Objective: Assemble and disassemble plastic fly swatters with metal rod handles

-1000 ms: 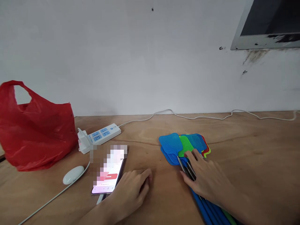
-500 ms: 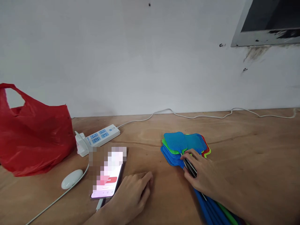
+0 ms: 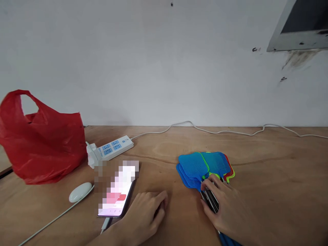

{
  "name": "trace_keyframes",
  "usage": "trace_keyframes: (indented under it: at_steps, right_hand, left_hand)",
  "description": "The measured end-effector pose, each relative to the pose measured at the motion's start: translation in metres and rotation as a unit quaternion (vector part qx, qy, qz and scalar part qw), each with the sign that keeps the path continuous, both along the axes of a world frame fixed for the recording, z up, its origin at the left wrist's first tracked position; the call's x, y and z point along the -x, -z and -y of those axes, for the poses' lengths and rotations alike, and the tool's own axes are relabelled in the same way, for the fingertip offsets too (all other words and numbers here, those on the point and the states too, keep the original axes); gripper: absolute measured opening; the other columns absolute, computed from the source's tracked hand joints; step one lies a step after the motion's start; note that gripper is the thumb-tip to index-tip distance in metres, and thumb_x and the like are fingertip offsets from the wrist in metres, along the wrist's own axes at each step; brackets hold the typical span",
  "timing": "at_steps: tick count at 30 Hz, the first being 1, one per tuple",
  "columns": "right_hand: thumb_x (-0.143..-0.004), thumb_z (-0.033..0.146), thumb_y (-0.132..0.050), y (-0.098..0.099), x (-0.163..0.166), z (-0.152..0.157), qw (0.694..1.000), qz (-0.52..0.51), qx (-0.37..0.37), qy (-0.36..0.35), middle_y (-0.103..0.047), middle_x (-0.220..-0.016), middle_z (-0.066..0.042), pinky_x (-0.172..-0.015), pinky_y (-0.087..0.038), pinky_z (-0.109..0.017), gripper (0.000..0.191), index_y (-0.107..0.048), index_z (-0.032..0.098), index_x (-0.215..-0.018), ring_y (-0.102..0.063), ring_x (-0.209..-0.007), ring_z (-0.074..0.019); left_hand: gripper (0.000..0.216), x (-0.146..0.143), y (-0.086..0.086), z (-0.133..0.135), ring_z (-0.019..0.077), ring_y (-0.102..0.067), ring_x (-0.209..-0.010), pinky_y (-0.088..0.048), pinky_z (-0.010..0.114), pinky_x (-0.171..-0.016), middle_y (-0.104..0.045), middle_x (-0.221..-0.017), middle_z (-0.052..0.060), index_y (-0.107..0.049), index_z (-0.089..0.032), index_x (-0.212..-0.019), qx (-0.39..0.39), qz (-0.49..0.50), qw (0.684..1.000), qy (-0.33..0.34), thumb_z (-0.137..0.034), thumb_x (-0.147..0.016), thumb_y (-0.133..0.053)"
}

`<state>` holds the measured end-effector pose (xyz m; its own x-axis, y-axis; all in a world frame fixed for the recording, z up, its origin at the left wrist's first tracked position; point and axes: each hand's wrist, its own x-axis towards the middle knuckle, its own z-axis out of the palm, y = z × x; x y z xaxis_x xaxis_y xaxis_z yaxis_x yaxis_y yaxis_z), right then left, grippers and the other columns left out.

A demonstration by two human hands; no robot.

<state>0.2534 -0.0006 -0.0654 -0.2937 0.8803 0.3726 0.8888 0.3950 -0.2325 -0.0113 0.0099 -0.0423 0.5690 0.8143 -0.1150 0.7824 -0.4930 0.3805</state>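
Observation:
A stack of fly swatters (image 3: 196,165) lies on the wooden table, with mesh heads in blue, green, red and yellow and thin metal shafts. My right hand (image 3: 220,203) is closed around the bunched shafts just below the heads. Blue handles (image 3: 228,240) show at the bottom edge, partly hidden by that hand and forearm. Left of them, my left hand (image 3: 147,212) rests on the table with curled fingers, and nothing shows in it. Beside its wrist is a phone (image 3: 119,191) with a lit, partly blurred screen and a cable plugged in.
At the left stands a red plastic bag (image 3: 46,140). A white power strip (image 3: 115,148) with a plugged-in adapter sits behind the phone, its cord running along the wall. A white oval device (image 3: 80,192) lies beside a cable (image 3: 51,222).
My view has shifted a little to the left. The heads have shifted within the stack, with green now edging the top blue one on its right. My left hand stays in place.

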Motion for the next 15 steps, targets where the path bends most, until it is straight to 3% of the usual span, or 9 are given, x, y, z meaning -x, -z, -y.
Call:
trace_keyframes:
  at_steps: [15]
  right_hand:
    - [-0.075, 0.006, -0.053, 0.0064, 0.004, -0.0005, 1.0, 0.004, -0.018, -0.01, -0.06, -0.096, -0.003, -0.057, -0.041, -0.033, 0.027, -0.055, 0.026, -0.093, -0.061, -0.067, -0.021]
  left_hand:
    - [0.013, 0.0076, 0.0042, -0.0008, 0.0194, -0.06, -0.072, -0.036, 0.03, -0.064, -0.067, -0.086, -0.001, -0.048, -0.024, -0.09, -0.009, 0.04, 0.999, 0.032, -0.015, -0.093, -0.039]
